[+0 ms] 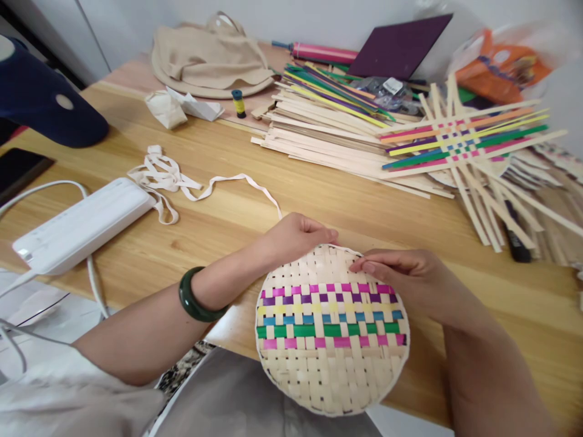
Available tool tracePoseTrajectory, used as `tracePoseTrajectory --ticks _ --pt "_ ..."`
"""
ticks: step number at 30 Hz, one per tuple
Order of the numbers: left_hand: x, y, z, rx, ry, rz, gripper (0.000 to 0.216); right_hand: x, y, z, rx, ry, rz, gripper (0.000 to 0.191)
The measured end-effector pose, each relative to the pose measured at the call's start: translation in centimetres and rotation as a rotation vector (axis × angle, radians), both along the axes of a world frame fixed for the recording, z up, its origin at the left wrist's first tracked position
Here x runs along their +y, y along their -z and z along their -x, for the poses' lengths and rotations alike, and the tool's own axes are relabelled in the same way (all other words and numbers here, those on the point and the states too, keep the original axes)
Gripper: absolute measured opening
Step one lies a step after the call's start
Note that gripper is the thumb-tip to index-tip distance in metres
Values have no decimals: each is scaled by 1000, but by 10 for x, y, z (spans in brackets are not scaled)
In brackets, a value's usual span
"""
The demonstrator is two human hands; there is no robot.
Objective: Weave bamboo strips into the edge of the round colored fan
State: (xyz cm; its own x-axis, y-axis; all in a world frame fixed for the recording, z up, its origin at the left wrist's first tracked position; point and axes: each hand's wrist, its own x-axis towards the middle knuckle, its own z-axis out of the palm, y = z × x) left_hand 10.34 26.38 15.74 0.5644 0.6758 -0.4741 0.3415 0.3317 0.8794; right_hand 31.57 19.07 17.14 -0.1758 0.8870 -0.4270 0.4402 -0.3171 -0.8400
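A round woven mat [332, 364] with bands of pink, purple, yellow, blue and green strips is held tilted at the table's front edge. White edging runs round its rim. My left hand [291, 240] is closed at the top of the rim, fingers pinched on the edge, a dark green bangle [194, 295] on its wrist. My right hand [405, 276] pinches the upper right edge, thumb on the woven face. Cream cloth tape [241, 177] trails from a loose heap toward my left hand; its end is hidden there.
A white power strip [86, 224] with cables lies at left, near a dark blue tumbler [59, 103]. Behind are a beige bag [204, 60], a thread spool [238, 104] and stacked flat strips [310, 142]. An unfinished weave [460, 145] with splayed strips lies at right, beside a black marker [517, 233].
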Motion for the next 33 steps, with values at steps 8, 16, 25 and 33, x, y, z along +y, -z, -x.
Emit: tracePoseTrajectory --ticks 8,16,25,33 --pt "1 6 -1 -90 -24 -21 23 1 0 0 -4 21 2 24" --pt "3 10 0 -77 20 -84 21 0 -1 3 -46 42 -15 27" --pt "1 7 -1 -39 6 -119 17 -1 -3 15 -108 96 -108 22" --pt "0 3 -1 -45 -18 -26 15 -3 -4 17 -106 131 -166 19"
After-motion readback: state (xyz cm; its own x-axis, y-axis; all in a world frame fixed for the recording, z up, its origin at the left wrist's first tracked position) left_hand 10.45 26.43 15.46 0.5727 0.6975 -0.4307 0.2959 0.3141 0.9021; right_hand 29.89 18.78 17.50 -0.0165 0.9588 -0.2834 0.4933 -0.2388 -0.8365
